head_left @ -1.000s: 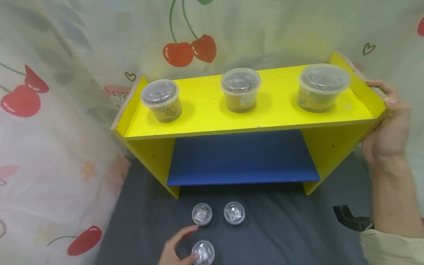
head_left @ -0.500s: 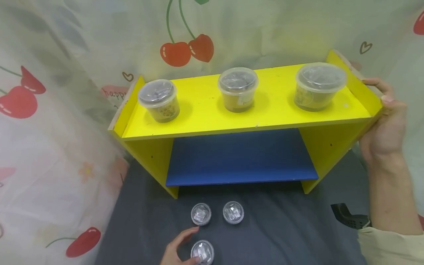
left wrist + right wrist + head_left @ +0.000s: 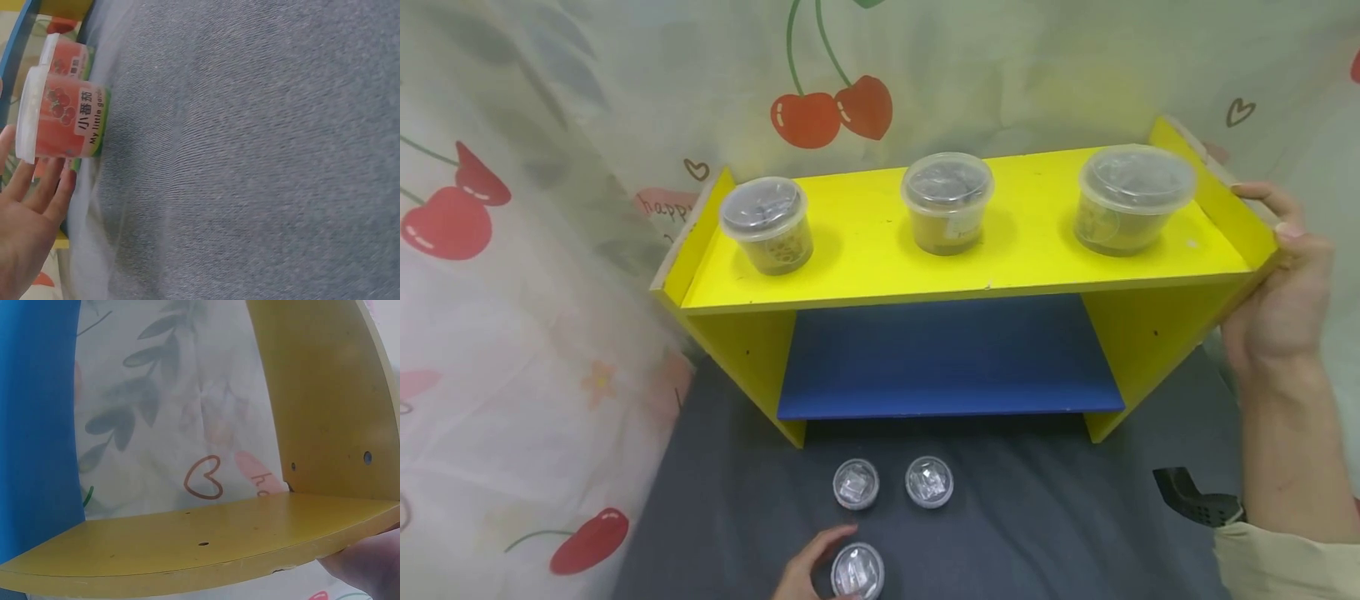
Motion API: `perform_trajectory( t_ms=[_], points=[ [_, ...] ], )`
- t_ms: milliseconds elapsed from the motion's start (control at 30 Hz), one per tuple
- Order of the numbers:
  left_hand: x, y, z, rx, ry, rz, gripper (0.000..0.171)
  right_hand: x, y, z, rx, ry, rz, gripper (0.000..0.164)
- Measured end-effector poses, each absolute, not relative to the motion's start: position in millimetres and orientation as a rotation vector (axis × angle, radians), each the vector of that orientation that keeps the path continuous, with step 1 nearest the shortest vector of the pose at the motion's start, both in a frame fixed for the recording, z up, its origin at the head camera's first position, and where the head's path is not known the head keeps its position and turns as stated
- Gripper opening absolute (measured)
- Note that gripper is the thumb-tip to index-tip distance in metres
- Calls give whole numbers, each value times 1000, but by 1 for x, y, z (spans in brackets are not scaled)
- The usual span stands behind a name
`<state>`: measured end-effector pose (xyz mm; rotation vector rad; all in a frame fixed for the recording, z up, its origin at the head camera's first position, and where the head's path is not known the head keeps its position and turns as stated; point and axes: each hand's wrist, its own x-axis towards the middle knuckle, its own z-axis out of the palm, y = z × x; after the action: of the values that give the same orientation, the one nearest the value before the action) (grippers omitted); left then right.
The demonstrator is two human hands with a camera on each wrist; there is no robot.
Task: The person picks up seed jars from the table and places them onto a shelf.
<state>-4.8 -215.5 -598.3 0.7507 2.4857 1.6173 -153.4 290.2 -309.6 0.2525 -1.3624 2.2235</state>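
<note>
A small clear-lidded tub (image 3: 857,572) stands on the dark cloth; its red label with tomatoes shows in the left wrist view. My left hand (image 3: 31,225) is beside this tub, fingers extended along its side and the thumb near its lid. Two similar tubs, one left (image 3: 855,484) and one right (image 3: 929,482), stand farther back. At the right, my right hand (image 3: 1281,283) grips the upper side panel of a yellow shelf (image 3: 850,293), thumb and fingers round its edge. The right wrist view shows part of that hand under the yellow panel (image 3: 206,544).
On the shelf top stand three larger lidded tubs, at left (image 3: 767,225), middle (image 3: 947,204) and right (image 3: 1131,200). A blue board (image 3: 951,358) spans the shelf below. A cherry-printed curtain (image 3: 1037,75) hangs behind, and grey cloth (image 3: 1037,517) covers the surface in front.
My left thumb has slid off the nearest tub's lid toward its near edge, and the hand has drawn slightly nearer. The right hand keeps its grip, and the tubs stay put.
</note>
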Motion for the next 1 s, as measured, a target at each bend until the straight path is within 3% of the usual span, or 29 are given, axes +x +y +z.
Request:
perform_trajectory(
  t_ms=[667,1000],
  points=[
    [3,-209,-604,504,2496,1417,77,-154,291,-311,234,-1366,2217,47],
    [2,-210,-610,548,2504,1503,81,-155,291,-310,237,-1347,2225,47]
  ],
)
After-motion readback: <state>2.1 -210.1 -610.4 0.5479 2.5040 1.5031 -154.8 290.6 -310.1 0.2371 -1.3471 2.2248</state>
